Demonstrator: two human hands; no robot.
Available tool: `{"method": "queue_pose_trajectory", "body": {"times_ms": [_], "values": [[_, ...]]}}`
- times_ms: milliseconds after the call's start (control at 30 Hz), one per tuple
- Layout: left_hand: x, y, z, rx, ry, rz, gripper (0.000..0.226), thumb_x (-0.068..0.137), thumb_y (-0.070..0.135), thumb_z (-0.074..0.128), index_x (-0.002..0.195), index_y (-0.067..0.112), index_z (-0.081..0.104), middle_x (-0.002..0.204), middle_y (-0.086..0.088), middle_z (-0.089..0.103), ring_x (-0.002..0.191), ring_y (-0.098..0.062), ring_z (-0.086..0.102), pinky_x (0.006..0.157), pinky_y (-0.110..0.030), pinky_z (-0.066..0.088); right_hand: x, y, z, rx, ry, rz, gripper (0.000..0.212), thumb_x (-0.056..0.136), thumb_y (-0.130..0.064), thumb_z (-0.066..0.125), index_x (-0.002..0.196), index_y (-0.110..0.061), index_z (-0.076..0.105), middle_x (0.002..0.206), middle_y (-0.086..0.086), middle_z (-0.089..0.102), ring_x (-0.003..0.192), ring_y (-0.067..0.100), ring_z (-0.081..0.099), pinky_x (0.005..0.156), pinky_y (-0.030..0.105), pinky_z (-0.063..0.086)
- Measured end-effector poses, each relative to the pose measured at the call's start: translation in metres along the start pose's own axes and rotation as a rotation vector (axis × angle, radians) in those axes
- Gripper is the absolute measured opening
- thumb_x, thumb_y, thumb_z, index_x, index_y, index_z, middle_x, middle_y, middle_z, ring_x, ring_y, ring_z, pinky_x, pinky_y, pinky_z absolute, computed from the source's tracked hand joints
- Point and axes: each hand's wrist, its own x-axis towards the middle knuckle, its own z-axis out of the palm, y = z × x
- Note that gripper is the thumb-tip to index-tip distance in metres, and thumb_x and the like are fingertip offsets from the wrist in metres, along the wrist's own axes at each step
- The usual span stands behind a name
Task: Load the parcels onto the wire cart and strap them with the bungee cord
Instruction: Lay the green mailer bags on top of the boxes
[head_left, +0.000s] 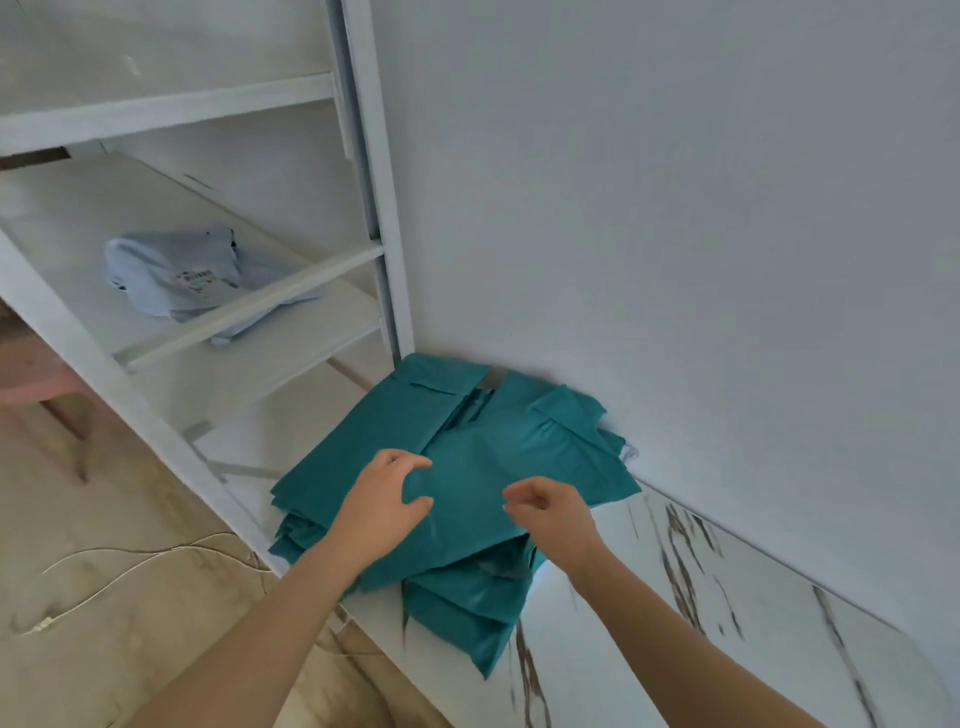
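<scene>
A plain white wall (675, 208) fills the right of the view. To its left stands a white metal shelving frame (249, 306). Below the wall runs a white, dark-veined marble-pattern surface (649, 597). On it, pushed against the wall just beside the frame, lies a slumped stack of flat teal plastic mailer parcels (493, 415), its lower layers overhanging the near edge. A pale blue soft packet with a printed label (171, 275) lies on a shelf, well apart from the stack.

Both hands are over the top teal parcel (467, 488). The left hand (382, 499) is released, with fingers and thumb spread in a curve and gripping nothing. The right hand (553, 514) has its fingers curled, and I cannot tell whether they pinch the film. A thin white cable (130, 561) trails on the floor.

This looks like the start of loading, a reach to pick up parcels. Neither the cart nor the bungee cord is in view. The next move calls for getting fingers under the slippery edges, since the stack could slide.
</scene>
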Motion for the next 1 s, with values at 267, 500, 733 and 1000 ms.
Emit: {"method": "queue_pose_trajectory", "body": {"times_ms": [267,500,733,1000], "values": [[0.08,-0.075,-0.03,-0.061,-0.054,-0.167,0.064,0.084,0.03,0.066,0.14,0.02,0.037,0.144,-0.006,0.032,0.132,-0.022,0.033,0.106,-0.034,0.032,0.05,-0.037,0.041,-0.065,0.08,0.093,0.02,0.089,-0.01,0.054,0.096,-0.026,0.066,0.1,-0.006,0.067,0.082,0.01,0.061,0.058,0.009,0.043],[0.125,-0.13,-0.026,0.025,-0.234,-0.372,0.113,0.064,0.072,0.065,0.149,0.022,0.011,0.152,-0.009,0.023,0.139,-0.03,0.026,0.111,-0.05,0.025,0.077,-0.047,0.076,-0.285,0.03,0.188,0.042,0.088,-0.008,0.048,0.128,-0.021,0.047,0.078,-0.001,0.057,0.063,0.013,0.049,0.053,0.022,0.041],[0.146,-0.135,-0.019,-0.147,-0.312,-0.393,0.119,0.041,0.071,0.077,0.138,0.02,0.032,0.133,-0.009,0.042,0.124,-0.027,0.039,0.101,-0.042,0.04,0.085,-0.046,0.069,-0.321,0.022,0.259,0.035,0.088,-0.007,0.05,0.12,-0.022,0.05,0.078,-0.002,0.055,0.069,0.012,0.05,0.056,0.02,0.042],[0.145,-0.116,-0.029,0.041,-0.126,-0.238,0.089,0.057,0.065,0.075,0.124,0.018,0.041,0.116,-0.006,0.047,0.108,-0.024,0.05,0.086,-0.036,0.045,0.087,-0.039,0.061,-0.255,0.039,0.311,0.029,0.083,-0.005,0.054,0.104,-0.025,0.053,0.074,0.0,0.061,0.067,0.014,0.053,0.045,0.012,0.038]]}}
